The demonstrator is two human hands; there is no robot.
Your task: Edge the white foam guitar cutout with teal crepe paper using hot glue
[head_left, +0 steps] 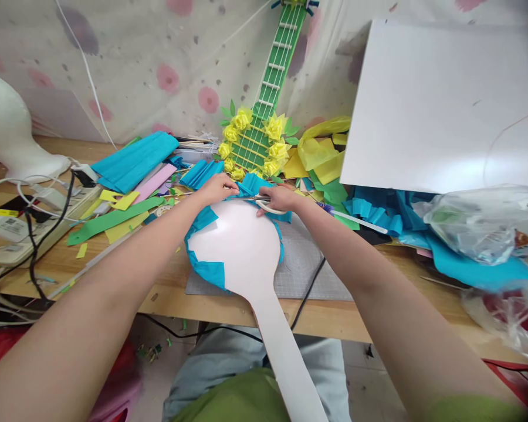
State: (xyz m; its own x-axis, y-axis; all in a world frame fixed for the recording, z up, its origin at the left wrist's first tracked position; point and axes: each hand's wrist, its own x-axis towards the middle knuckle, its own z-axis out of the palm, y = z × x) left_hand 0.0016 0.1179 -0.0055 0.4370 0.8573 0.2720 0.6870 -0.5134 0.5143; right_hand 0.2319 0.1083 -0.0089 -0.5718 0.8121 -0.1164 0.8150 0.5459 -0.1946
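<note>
White, spoon-shaped board (242, 234), blue paper (209, 273) along its edge; right fingers (267, 191) around scissors (269, 207), left fingers (229, 185) apparently tight on paper.

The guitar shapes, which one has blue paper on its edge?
The white one in front: blue paper folds over its rim, and the right hand holds scissors at its far edge. The green one behind has yellow flowers instead.

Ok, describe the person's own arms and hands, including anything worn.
The left hand and right hand wear no gloves; no watch or bracelet shows. Both forearms are uncovered; a blurred green edge, probably a sleeve, shows on the right arm.
</note>
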